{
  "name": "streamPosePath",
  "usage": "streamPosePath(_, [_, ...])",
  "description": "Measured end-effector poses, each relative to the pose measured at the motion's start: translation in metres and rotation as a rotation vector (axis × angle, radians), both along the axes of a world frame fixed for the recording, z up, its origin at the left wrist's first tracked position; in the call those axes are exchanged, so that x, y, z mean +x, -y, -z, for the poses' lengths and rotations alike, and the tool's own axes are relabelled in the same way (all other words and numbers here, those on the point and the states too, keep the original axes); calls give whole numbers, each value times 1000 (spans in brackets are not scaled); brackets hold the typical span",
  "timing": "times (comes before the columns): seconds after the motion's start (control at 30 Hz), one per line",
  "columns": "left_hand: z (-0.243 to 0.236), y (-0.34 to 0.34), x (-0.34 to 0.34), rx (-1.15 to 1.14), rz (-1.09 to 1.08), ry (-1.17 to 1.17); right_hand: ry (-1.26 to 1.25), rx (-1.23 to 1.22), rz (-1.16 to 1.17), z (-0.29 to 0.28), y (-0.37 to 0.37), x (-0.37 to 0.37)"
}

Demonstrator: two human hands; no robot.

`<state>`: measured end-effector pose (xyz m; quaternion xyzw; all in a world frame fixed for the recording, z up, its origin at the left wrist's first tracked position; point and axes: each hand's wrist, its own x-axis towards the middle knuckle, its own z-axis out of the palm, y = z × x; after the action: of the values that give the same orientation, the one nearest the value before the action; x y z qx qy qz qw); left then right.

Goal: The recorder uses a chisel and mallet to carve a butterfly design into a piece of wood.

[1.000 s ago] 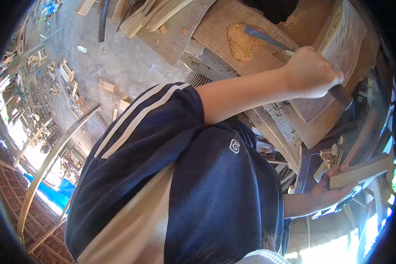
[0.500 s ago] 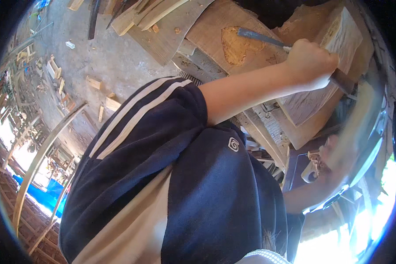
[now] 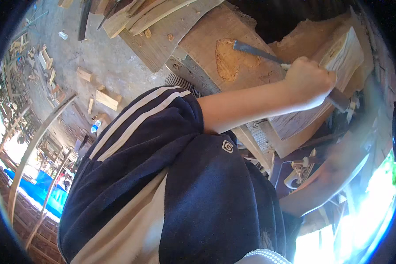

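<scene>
My left hand (image 3: 310,83) is closed in a fist around a chisel (image 3: 256,51). The flat grey blade points left, its tip resting at a pale, freshly cut patch (image 3: 228,61) in a brown wooden board (image 3: 200,37). Out past the fist sticks the chisel's dark handle, with a metal band near its end. My right hand (image 3: 361,134) is smeared by motion at the far right, close to the handle's end. Its fingers, and anything they may hold, cannot be made out.
A rough pale wood piece (image 3: 345,50) lies beyond my left fist. Planks (image 3: 152,20) are stacked at the top. Wood offcuts (image 3: 108,98) and a small bottle (image 3: 96,126) lie on the concrete floor (image 3: 132,61). A dark machine part (image 3: 295,176) stands below my right forearm.
My right arm has swung upward toward the chisel's handle end. My left hand still grips the chisel, its tip at the cut patch; the whole view has shifted slightly.
</scene>
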<state>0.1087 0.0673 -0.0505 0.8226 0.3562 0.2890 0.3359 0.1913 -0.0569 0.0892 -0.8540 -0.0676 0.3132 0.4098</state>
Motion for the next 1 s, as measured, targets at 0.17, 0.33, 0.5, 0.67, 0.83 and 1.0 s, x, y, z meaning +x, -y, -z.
streamPosePath(0.17, [2, 4, 0, 15, -11, -11, -64, -57, -43, 5, -3, 3])
streamPosePath(0.33, [11, 6, 4, 59, -51, -22, -98, -70, -82, 11, -11, 0])
streamPosePath(0.5, [14, 9, 6, 62, -58, -4, -130, -86, -103, 12, -16, -3])
streamPosePath(0.67, [18, 9, 3, 27, 9, -88, -140, -82, -135, 11, -14, -5])
streamPosePath(0.83, [19, 8, 3, 56, -54, -10, -123, -95, -102, 13, -17, -5])
streamPosePath(1.0, [21, 6, 1, 58, -57, -47, -120, -90, -111, 17, -19, -6])
